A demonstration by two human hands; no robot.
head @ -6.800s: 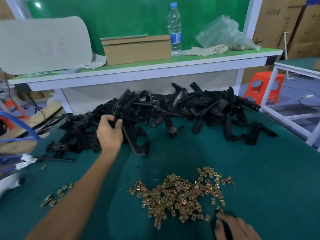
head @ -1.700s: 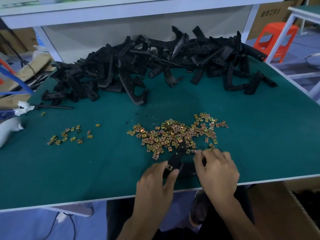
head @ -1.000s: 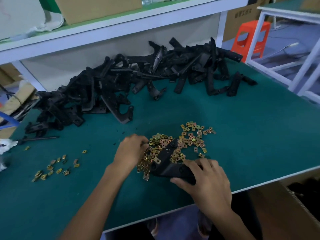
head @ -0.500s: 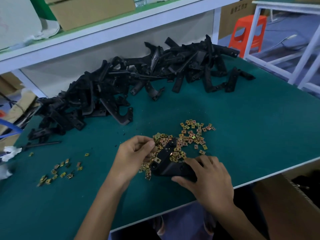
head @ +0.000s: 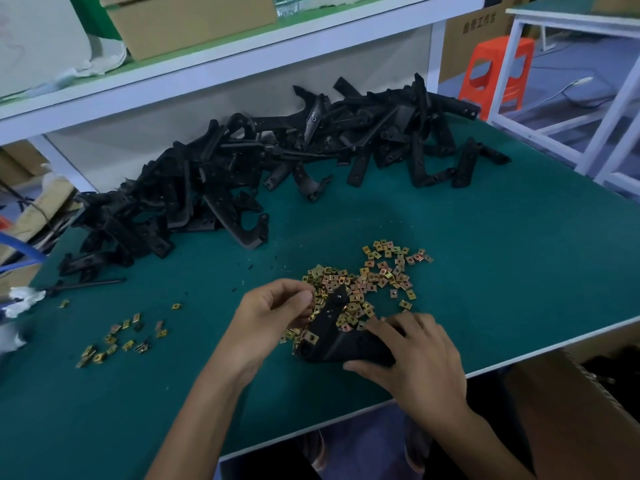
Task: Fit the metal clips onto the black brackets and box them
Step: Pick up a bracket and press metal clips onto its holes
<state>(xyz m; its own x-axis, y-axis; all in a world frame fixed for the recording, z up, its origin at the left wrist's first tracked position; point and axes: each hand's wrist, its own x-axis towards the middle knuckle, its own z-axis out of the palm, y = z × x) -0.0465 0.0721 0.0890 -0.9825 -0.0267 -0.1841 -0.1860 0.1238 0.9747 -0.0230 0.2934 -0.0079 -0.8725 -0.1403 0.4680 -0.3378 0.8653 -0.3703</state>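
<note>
A black bracket (head: 334, 336) lies near the front edge of the green table (head: 502, 258), on top of a heap of small brass-coloured metal clips (head: 375, 277). My right hand (head: 419, 355) grips the bracket's near end, thumb under and fingers over it. One clip sits on the bracket's lower left corner. My left hand (head: 273, 315) is just left of the bracket, fingertips pinched together over the heap; whatever they hold is hidden. A large pile of black brackets (head: 277, 161) stretches across the back of the table.
A smaller scatter of clips (head: 124, 337) lies at the left. A thin black rod (head: 86, 284) and white rag (head: 20, 296) sit near the left edge. A shelf with a cardboard box (head: 194, 19) is behind; an orange stool (head: 497, 71) stands at the right.
My left hand has lifted from the clip heap with its fingertips pinched and moved toward the bracket. My right hand keeps its hold on the bracket.
</note>
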